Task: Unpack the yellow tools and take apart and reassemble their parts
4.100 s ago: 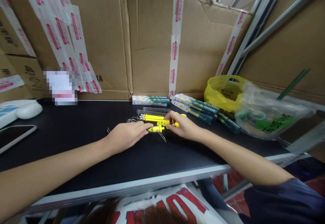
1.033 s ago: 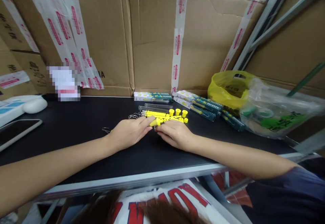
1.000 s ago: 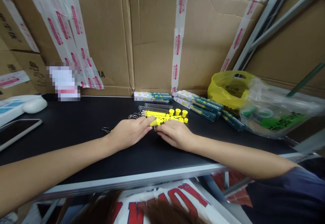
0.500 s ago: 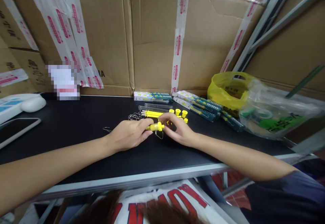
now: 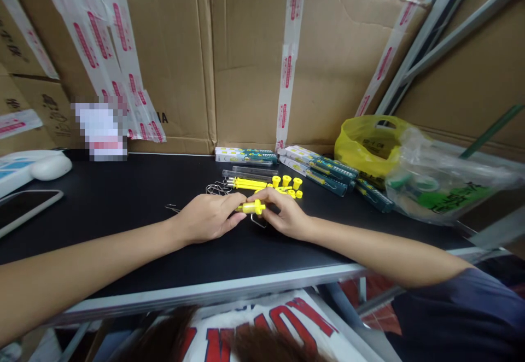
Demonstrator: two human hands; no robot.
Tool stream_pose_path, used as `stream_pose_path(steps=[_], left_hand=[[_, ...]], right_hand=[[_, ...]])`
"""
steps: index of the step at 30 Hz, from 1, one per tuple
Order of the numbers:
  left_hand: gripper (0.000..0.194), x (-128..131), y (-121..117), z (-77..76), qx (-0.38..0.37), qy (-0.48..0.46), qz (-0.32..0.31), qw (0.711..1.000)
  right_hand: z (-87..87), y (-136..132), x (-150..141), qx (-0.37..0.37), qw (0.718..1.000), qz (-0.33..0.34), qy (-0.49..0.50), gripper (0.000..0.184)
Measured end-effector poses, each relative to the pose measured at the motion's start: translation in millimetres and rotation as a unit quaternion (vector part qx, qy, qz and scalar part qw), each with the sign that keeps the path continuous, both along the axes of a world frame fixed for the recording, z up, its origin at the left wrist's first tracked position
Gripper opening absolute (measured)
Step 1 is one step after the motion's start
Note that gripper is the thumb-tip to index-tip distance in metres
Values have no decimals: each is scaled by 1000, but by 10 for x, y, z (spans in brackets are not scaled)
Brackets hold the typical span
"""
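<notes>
My left hand (image 5: 207,217) and my right hand (image 5: 285,215) meet over a black table (image 5: 135,203), both pinching a small yellow plastic tool (image 5: 251,207) with a thin metal wire loop (image 5: 258,221) hanging under it. The left fingers grip its left end, the right fingers its right end. Just behind lie more yellow tools (image 5: 245,184), several small yellow caps (image 5: 287,182) and a tangle of wire hooks (image 5: 216,188).
Boxed packs (image 5: 246,156) and green-white packs (image 5: 315,169) lie by the cardboard wall (image 5: 246,61). A yellow bag (image 5: 367,146) and a clear plastic bag (image 5: 438,184) sit at right. A tablet (image 5: 24,209) and a white device (image 5: 33,166) lie at left.
The hands went from lying flat on the table to lifting the yellow tool between their fingertips; the wire loop now shows under it. The view shifted slightly.
</notes>
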State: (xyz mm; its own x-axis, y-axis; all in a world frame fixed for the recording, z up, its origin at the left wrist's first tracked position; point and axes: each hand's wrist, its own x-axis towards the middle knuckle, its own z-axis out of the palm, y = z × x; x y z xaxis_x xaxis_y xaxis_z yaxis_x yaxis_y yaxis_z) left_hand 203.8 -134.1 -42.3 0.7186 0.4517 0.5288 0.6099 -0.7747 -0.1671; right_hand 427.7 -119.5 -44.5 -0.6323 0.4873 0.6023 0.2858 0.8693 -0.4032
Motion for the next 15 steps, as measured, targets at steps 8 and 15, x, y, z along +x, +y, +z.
stream_pose_path(steps=[8, 15], left_hand=[[24, 8, -9, 5, 21, -11, -1, 1000], [27, -97, 42, 18, 42, -49, 45, 997]], right_hand=[[-15, 8, -19, 4, 1000, -20, -12, 18], [23, 109, -299, -16, 998, 14, 52, 6]])
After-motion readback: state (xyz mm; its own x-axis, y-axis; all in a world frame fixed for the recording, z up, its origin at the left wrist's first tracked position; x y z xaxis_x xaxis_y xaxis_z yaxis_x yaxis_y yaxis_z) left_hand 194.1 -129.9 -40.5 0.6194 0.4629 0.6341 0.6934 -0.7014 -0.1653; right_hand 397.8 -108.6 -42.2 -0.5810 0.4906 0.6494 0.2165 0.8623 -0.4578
